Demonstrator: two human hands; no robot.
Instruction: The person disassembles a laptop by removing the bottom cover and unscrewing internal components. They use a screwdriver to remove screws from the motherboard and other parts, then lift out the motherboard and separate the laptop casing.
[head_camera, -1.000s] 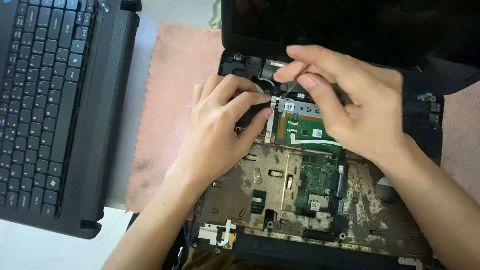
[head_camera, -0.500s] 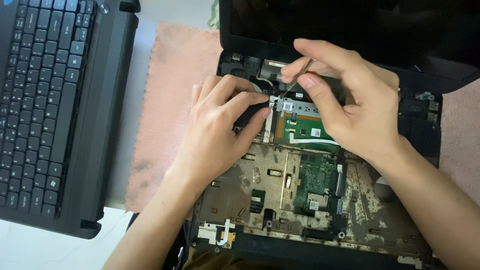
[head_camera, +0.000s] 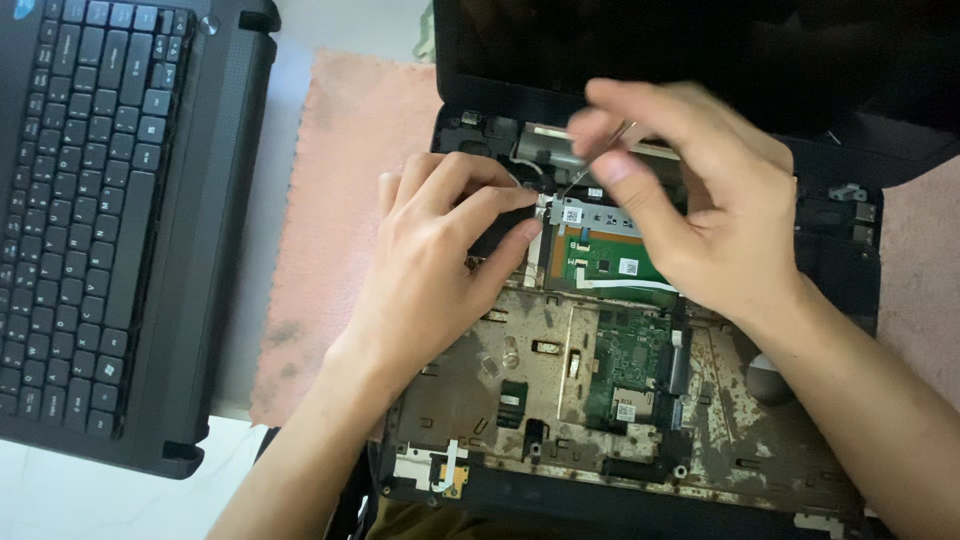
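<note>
Head view: your right hand (head_camera: 710, 210) pinches a thin metal tool (head_camera: 598, 158), most likely a small screwdriver, its tip down near the hinge corner of the opened laptop base (head_camera: 620, 400). Your left hand (head_camera: 440, 260) grasps nothing; its fingertips (head_camera: 528, 232) press on the inner frame just beside the tool tip, steadying it. The base lies on a pink mat (head_camera: 340, 200), with the lifted keyboard cover (head_camera: 110, 220) well apart at your left. You look to be working a fastener by the green board (head_camera: 610, 255). Next, seat the tip squarely; the blur hides whether it is engaged.
</note>
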